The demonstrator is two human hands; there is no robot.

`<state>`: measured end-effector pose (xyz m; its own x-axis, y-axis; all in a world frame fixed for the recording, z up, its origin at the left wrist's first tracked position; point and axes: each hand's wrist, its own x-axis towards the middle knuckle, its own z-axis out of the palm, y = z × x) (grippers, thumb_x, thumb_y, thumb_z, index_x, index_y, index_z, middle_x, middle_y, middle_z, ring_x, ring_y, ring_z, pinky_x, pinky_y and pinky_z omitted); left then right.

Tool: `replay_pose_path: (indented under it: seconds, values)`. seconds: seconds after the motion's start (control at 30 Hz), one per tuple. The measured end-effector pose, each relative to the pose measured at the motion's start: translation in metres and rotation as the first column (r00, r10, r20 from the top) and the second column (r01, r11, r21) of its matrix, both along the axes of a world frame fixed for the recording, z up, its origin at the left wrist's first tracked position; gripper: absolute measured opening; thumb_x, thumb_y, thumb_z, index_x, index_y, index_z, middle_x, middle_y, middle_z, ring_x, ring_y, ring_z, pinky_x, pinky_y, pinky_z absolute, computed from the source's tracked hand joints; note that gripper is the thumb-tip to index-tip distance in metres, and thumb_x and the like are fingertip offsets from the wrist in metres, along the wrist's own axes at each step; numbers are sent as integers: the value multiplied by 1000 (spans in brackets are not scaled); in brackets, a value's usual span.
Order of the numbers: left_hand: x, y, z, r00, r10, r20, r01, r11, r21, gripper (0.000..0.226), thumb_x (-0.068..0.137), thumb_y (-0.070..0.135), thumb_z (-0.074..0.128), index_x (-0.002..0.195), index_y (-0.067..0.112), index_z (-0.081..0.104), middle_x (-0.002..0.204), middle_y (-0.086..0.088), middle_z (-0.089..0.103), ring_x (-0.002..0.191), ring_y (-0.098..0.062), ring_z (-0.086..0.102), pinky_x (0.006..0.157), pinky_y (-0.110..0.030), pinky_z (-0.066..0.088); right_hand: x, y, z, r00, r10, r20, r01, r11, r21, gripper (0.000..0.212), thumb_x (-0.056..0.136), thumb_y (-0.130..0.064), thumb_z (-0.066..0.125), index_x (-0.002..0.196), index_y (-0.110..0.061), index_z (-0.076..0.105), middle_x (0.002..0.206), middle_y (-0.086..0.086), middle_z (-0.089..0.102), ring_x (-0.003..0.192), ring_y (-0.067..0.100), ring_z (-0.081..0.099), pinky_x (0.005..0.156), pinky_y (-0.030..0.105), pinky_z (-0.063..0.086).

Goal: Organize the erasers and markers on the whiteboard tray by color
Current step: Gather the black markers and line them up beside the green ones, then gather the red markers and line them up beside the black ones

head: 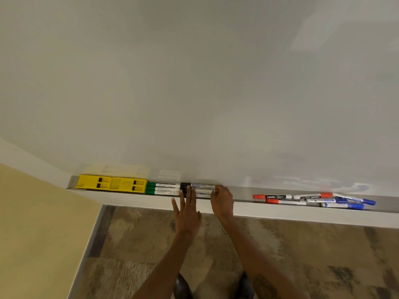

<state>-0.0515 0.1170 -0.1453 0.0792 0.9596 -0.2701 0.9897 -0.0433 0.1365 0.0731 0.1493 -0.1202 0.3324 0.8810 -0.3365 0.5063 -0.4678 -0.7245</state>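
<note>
Black markers (pixel 197 189) lie stacked lengthwise in the whiteboard tray (pixel 241 192), directly under both hands. Left hand (pixel 186 212): flat, fingers (pixel 188 195) spread and straight, tips resting across the black marker barrels, gripping nothing. Right hand (pixel 222 200): fingers curled at the right-hand end of the same black markers, tips touching the marker ends; whether they pinch one or only press against it cannot be told

Just left of the left fingers, touching the black caps end to end: three green markers (pixel 163 189), parallel, green caps pointing away from the hands. Beyond those, at the tray's far left end, two yellow erasers (pixel 111 184) side by side, butted against the green caps

Well to the right of the right fingers, a bare stretch of tray between: loose cluster of red markers (pixel 286 199) and blue markers (pixel 345 201), mixed, lying at slight angles, some overlapping

Whiteboard (pixel 194 83) above the tray is blank. Patterned floor (pixel 302 255) below the forearms
</note>
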Motion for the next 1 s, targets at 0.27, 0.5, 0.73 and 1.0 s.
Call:
replay_pose_path:
  seconds: [0.27,0.5,0.73,1.0]
  values:
    - [40,-9,11,966,-8,257,-29,989,142,67,97,10,39,154,10,3,164,-8,3,152,-24,-2,125,-42,-1,45,-25,3,998,31,58,-38,991,125,7,97,-9,51,95,-10,59,97,7,60,85,16,53,77,26,44]
    - [128,-28,30,536,168,827,-311,950,9,36,100,17,49,136,17,56,137,3,59,126,-7,53,107,-24,41,148,-53,16,961,10,277,-81,966,246,28,95,-5,59,121,-7,67,117,11,67,109,28,57,92,34,47]
    - [196,-27,32,-70,578,813,-444,712,-544,22,94,9,58,111,15,71,116,-8,70,111,-22,65,102,-42,51,232,-59,11,769,280,575,-286,955,-84,35,100,-19,51,134,-25,57,141,-2,48,134,23,36,107,42,29]
    - [226,-22,19,-276,616,738,-474,580,-662,26,92,4,60,117,7,67,122,-16,67,115,-27,63,97,-34,52,246,-58,2,764,302,570,-316,945,-77,35,98,-16,54,132,-24,57,138,-4,50,132,21,39,106,39,28]
